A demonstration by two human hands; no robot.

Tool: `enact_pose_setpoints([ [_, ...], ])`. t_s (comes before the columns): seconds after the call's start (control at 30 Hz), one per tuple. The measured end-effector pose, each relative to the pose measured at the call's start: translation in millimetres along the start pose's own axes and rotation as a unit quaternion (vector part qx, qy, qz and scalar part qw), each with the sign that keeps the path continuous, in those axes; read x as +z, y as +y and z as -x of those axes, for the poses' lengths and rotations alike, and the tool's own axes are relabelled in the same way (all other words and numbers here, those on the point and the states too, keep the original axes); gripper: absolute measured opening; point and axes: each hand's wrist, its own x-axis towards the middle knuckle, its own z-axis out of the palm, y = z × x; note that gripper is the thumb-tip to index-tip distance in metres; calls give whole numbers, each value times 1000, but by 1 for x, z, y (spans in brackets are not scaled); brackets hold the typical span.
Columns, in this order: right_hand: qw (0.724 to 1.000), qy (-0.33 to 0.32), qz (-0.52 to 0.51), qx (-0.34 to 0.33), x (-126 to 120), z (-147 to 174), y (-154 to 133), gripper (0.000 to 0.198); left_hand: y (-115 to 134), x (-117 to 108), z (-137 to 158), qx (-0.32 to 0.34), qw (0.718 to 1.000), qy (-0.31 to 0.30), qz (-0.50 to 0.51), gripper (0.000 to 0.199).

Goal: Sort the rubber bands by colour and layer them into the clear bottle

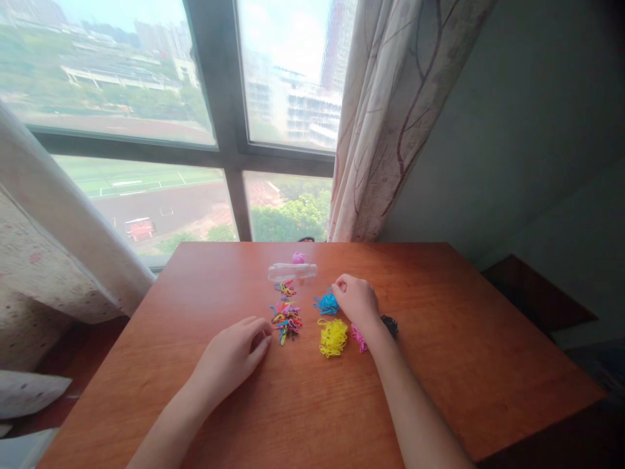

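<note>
My left hand (239, 348) rests on the table, left of a pile of mixed-colour rubber bands (287, 320). Its fingers are half curled, with a gap between thumb and forefinger, and nothing shows in them. Over the far edge of the blue rubber band pile (326, 303), my right hand (356, 299) has thumb and forefinger pinched, and a thin bluish band shows at their tips. Nearer to me lies a yellow rubber band pile (333, 337). Pink rubber bands (359, 337) and black rubber bands (390, 326) are partly hidden by my right wrist.
Beyond the piles, a clear plastic container (291, 271) lies on its side, with a pink round object (298, 258) behind it. A smaller mixed cluster of bands (284, 288) sits before the container. The wooden table (463, 339) meets a window (229, 156) with curtains (371, 124).
</note>
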Motion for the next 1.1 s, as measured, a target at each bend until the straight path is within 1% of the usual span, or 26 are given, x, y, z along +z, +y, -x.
enact_pose_setpoints([
  [0.17, 1000, -12, 13, 4, 1, 5, 2, 19, 0, -1, 1, 3, 1000, 1, 1, 19],
  [0.37, 1000, -10, 8, -5, -8, 15, 7, 21, 0, 0, 0, 8, 1000, 5, 5, 19],
  [0.47, 1000, -2, 1, -12, -12, 25, 5, 21, 0, -1, 0, 10, 1000, 2, 1, 20],
  [0.57, 998, 8, -34, -45, -12, 44, -1, 20, 1, -1, -1, 9, 1000, 2, -6, 20],
  [0.67, 991, 14, -90, -96, -4, 68, -12, 20, 0, 1, -1, 6, 1000, 16, -10, 21],
  [0.77, 984, 3, -121, -131, 10, 93, -25, 19, -2, 4, -1, -6, 999, 34, -12, 19],
  [0.93, 978, -24, -137, -157, 34, 123, -39, 15, -5, 10, -3, -13, 998, 51, -30, 21],
  [1.1, 974, -19, -150, -167, 44, 137, -41, 15, -6, 12, -4, -18, 997, 53, -46, 23],
])
